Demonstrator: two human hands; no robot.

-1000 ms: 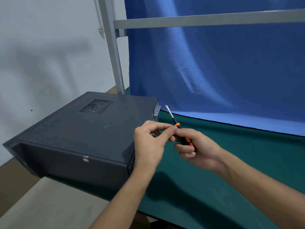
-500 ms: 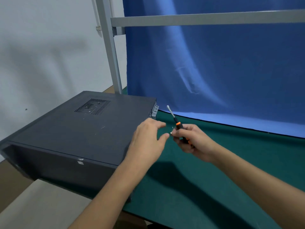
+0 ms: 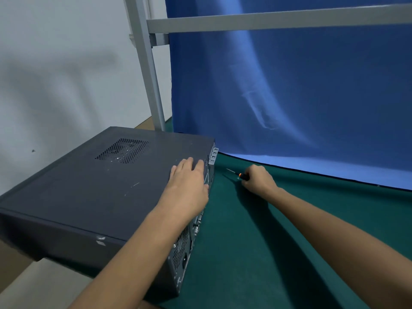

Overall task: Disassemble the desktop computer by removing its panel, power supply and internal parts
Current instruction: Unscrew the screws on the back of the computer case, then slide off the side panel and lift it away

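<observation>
1. A dark grey desktop computer case point(image 3: 89, 192) lies on its side on a green worktop point(image 3: 267, 253). Its broad side panel faces up, and its near left corner hangs out past the worktop's edge.
2. A perforated vent grille point(image 3: 122, 150) sits in the far half of the case's upturned panel.
3. The case's rear face point(image 3: 185, 246), with metal slots and a mesh opening, looks right across the worktop.
4. The left hand point(image 3: 187, 184) lies palm down on top of the case, at the panel's right edge near the far corner. Its fingers are straight and its grip is released, holding nothing.
5. The right hand point(image 3: 258, 180) rests on the worktop just to the right of the case, level with its far rear corner. Its grip is clenched around a screwdriver point(image 3: 242, 175) with a black and orange handle.
6. The screwdriver's thin metal shaft points left towards the case's rear face, lying low over the worktop with its tip apart from the case.
7. Beyond the case hangs a blue cloth point(image 3: 289, 85), on a grey metal frame point(image 3: 153, 85) whose upright post stands behind the case's far side.
8. A pale wall point(image 3: 55, 63) fills the view to the left of the case.
</observation>
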